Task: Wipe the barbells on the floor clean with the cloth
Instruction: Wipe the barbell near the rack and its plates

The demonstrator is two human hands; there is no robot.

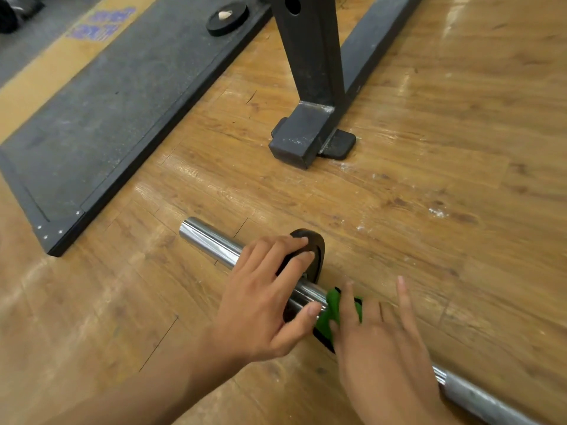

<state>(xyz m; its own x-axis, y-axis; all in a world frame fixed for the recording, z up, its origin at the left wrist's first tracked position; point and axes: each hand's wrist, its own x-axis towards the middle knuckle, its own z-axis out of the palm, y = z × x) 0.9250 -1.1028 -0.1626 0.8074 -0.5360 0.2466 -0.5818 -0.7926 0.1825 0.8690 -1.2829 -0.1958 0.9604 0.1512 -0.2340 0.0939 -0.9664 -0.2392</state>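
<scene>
Chrome steel, the barbell (211,240) lies flat on the wooden floor (429,179), threaded through a small black disc (316,243). It is probably heavy, rigid and slick, and apt to roll, so it is best steadied at the disc. Its long axis runs diagonally: the polished end points up-left of the disc, and the duller shaft leaves low right. The left hand (260,302) lies spread over the disc, thumb on the bar. Just right of the disc, the right hand (380,342), fingers splayed, presses the green cloth (333,308) onto the shaft. Beyond the disc stands a black rack foot (297,139).
</scene>
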